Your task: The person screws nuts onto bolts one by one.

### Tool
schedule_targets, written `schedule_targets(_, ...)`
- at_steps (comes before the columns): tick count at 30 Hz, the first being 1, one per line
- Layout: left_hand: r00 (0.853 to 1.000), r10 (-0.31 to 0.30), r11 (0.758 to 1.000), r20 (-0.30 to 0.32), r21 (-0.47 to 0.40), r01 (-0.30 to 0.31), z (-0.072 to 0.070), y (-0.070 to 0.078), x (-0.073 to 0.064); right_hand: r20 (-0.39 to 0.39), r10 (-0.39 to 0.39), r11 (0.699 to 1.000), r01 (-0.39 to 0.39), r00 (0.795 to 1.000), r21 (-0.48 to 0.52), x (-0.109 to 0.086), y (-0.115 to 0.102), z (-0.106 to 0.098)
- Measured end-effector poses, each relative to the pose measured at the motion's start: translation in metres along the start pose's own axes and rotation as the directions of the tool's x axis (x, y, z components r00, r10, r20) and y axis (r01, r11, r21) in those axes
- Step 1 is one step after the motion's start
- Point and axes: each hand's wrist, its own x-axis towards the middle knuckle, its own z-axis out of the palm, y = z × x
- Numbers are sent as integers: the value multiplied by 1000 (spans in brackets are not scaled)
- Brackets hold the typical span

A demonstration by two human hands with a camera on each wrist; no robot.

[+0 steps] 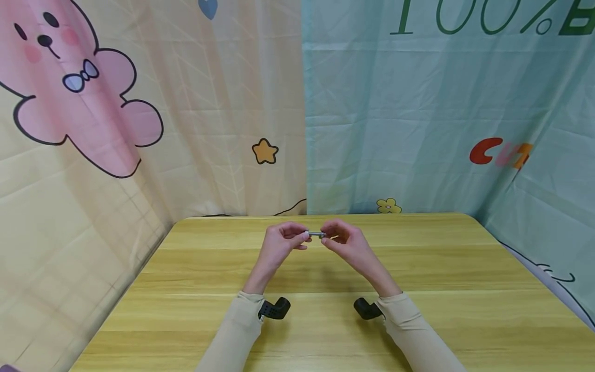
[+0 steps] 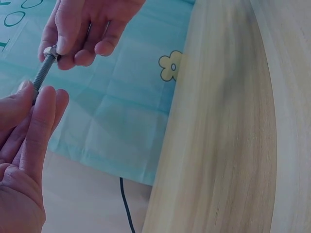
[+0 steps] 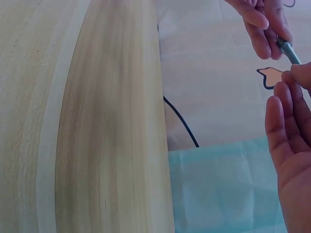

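Observation:
Both hands hold a small metal bolt (image 1: 315, 234) level between them, raised above the table. My left hand (image 1: 280, 245) pinches one end of it between thumb and fingers. At the other end, the thumb and fingers of my right hand (image 1: 349, 244) grip a hexagonal piece (image 2: 50, 51), with the threaded shank (image 2: 43, 72) bare between the hands in the left wrist view. From the right wrist, part of the bolt (image 3: 290, 52) shows beside the left fingertips, where a wider collar is partly covered.
A wood-grain table (image 1: 325, 330) spreads below the hands. Printed curtains (image 1: 395, 129) hang behind it and along both sides. Black wrist devices (image 1: 275, 308) are strapped at both sleeves. A dark cable (image 3: 181, 120) runs past the table's far edge.

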Motion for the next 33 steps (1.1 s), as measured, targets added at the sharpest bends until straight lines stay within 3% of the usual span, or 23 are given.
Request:
schedule_targets(6, 1000, -1, 1000, 0, 9, 1, 1, 1, 0, 8, 68, 997, -68, 998, 22, -3, -8, -1)
schedule_targets(13, 1000, -10, 1000, 11, 0, 10, 2, 0, 0, 9, 118, 993, -118, 993, -2, 6, 27, 0)
schedule_targets(18, 1000, -8, 1000, 12, 3, 7, 2, 0, 0, -12, 139, 990, -139, 990, 11, 6, 31, 2)
schedule_targets(25, 1000, -9, 1000, 8, 1, 9, 2, 0, 0, -29, 69, 998, -69, 997, 7, 5, 28, 1)
schedule_targets(30, 1000, -7, 1000, 16, 7, 7, 0, 0, 0, 0, -2, 1000, 2, 1000, 12, 5, 27, 0)
schedule_targets(33, 1000, -5, 1000, 19, 6, 5, 0, 0, 0, 10, -5, 1000, 5, 1000, 25, 5, 26, 0)
